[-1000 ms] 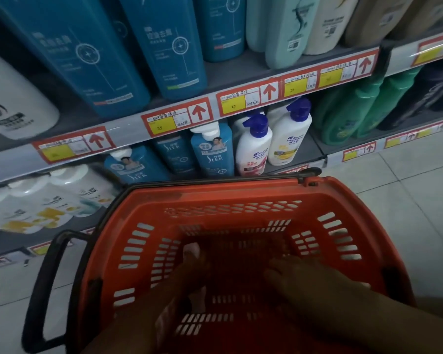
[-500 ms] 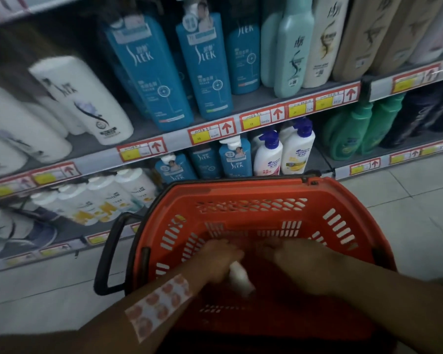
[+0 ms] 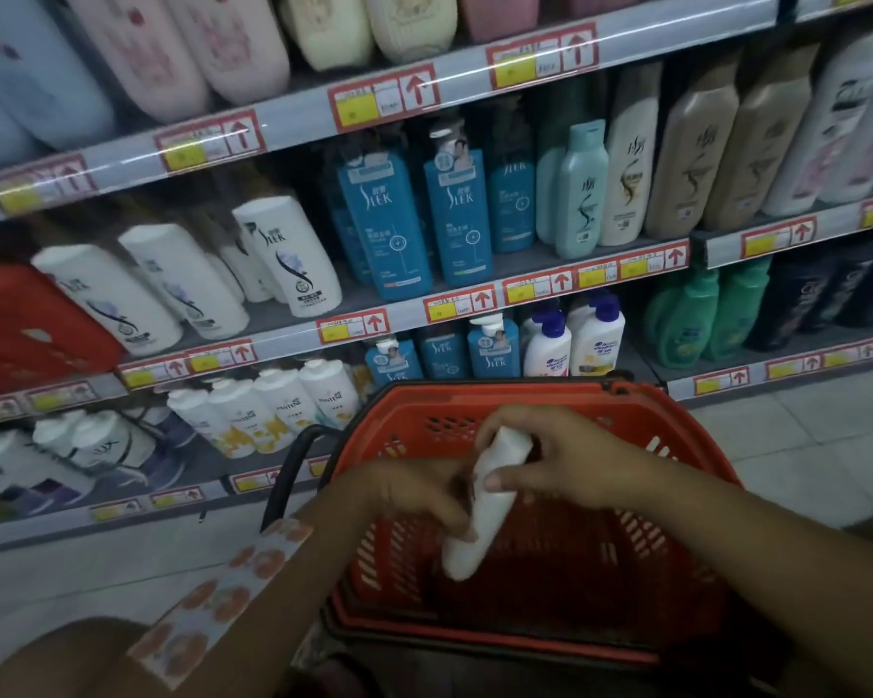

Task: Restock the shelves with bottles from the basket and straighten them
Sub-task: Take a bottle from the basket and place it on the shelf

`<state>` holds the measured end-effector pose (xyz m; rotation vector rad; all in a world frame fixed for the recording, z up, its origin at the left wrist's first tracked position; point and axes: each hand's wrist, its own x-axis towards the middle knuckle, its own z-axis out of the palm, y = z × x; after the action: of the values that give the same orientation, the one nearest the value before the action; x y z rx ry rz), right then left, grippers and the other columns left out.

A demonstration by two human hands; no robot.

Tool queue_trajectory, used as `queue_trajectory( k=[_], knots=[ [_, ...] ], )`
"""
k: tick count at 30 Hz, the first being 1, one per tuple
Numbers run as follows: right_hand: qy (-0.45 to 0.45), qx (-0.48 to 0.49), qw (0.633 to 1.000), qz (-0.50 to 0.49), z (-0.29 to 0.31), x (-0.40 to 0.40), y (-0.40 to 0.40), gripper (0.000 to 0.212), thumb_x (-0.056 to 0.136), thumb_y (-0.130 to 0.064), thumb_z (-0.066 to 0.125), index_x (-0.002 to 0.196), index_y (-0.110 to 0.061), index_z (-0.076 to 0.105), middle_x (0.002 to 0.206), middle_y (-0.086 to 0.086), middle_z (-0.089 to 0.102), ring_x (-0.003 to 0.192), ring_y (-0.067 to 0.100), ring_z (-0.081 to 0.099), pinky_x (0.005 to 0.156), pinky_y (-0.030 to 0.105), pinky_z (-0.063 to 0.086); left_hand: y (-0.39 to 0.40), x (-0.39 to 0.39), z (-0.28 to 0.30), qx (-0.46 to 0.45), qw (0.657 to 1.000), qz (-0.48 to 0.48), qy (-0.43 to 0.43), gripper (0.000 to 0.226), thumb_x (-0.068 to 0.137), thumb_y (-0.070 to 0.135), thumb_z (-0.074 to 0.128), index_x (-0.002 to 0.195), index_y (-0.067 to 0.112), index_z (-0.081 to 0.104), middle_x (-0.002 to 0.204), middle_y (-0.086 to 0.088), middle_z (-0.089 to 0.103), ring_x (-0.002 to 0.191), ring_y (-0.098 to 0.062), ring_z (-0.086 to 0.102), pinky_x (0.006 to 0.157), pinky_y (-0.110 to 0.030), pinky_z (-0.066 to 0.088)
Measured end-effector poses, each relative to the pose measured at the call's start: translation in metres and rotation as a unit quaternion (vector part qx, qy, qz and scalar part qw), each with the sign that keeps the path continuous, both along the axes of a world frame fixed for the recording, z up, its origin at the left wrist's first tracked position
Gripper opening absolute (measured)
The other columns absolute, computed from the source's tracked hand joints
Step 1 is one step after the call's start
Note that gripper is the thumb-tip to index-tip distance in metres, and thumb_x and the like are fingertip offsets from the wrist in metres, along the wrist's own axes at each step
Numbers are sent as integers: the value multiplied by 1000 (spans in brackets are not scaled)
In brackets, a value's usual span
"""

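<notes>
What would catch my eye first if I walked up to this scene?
Probably the bright red basket low in the middle, where both hands lift a white bottle: left hand low on it, right hand near its top. Behind, shelves hold rows of blue and white bottles.

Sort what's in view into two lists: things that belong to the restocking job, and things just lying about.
Part of the job:
white bottle, held over the basket by both hands
left hand
right hand
red basket
shelf bottles, such as the leaning white bottles

Just there:
price tags on the shelf edges
patterned plaster on the left forearm
tiled floor
</notes>
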<state>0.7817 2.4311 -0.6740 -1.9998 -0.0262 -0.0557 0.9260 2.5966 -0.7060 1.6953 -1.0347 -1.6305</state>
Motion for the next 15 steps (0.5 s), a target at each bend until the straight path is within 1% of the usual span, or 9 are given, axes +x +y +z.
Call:
queue_trajectory(
  k=[1, 3, 4, 5, 7, 9, 11, 13, 15],
  knots=[
    [-6, 17, 999, -31, 6, 0, 1, 29, 80, -25, 85, 101, -16, 67, 89, 7, 73, 75, 30, 71, 66, 43, 60, 7, -2, 4, -26, 995, 45, 83, 74, 74, 1, 75, 139, 20, 45, 129, -7, 61, 120, -20, 57, 101, -34, 48],
    [-10, 47, 994, -95, 14, 1, 3, 30, 80, -26, 83, 93, -7, 64, 69, 12, 70, 52, 27, 65, 46, 36, 54, 18, -8, 5, -63, 970, 105, 210, 81, 76, 17, 82, 146, 19, 41, 135, -12, 58, 124, -27, 56, 104, -38, 48],
    [-9, 56, 990, -127, 16, 2, 4, 33, 80, -27, 83, 90, -4, 63, 62, 13, 67, 44, 24, 61, 40, 31, 48, 21, -13, 5, -72, 958, 132, 244, 81, 76, 28, 84, 145, 17, 43, 133, -13, 60, 121, -28, 59, 102, -38, 49],
    [-12, 47, 986, -158, 19, 3, 6, 35, 81, -31, 83, 87, -3, 62, 59, 13, 66, 42, 23, 59, 38, 30, 46, 22, -18, 5, -75, 949, 155, 265, 81, 76, 37, 84, 144, 14, 45, 131, -13, 62, 119, -28, 61, 100, -39, 50],
    [-26, -10, 976, -217, 21, 5, 8, 42, 77, -41, 84, 79, -4, 63, 64, 10, 66, 50, 19, 60, 46, 33, 48, 19, -29, 4, -64, 935, 194, 289, 86, 75, 50, 82, 143, 10, 49, 132, -14, 63, 118, -29, 62, 100, -42, 50],
    [-34, -56, 963, -260, 22, 7, 8, 47, 73, -48, 84, 72, -6, 62, 65, 5, 63, 55, 12, 55, 53, 31, 46, 13, -40, 3, -44, 922, 219, 317, 84, 78, 59, 76, 143, 12, 52, 137, -15, 60, 123, -31, 59, 104, -49, 47],
    [-40, -96, 952, -287, 23, 8, 6, 51, 72, -55, 82, 70, -8, 61, 64, 5, 63, 56, 12, 55, 54, 33, 46, 6, -52, 4, -17, 917, 220, 333, 75, 89, 69, 56, 145, 19, 52, 142, -13, 56, 128, -35, 54, 105, -62, 41],
    [-41, -140, 940, -310, 24, 7, 6, 53, 73, -64, 76, 67, -14, 59, 62, 2, 61, 58, 14, 57, 56, 36, 48, 1, -63, 5, 3, 917, 227, 328, 72, 94, 74, 37, 143, 25, 55, 142, -10, 58, 130, -37, 54, 103, -69, 39],
    [-36, -157, 933, -321, 22, 7, 6, 54, 73, -71, 69, 65, -19, 57, 60, -1, 60, 59, 14, 58, 58, 38, 49, -1, -71, 3, 13, 914, 241, 326, 74, 93, 76, 34, 141, 24, 57, 138, -10, 61, 126, -35, 57, 105, -69, 39]
  ],
)
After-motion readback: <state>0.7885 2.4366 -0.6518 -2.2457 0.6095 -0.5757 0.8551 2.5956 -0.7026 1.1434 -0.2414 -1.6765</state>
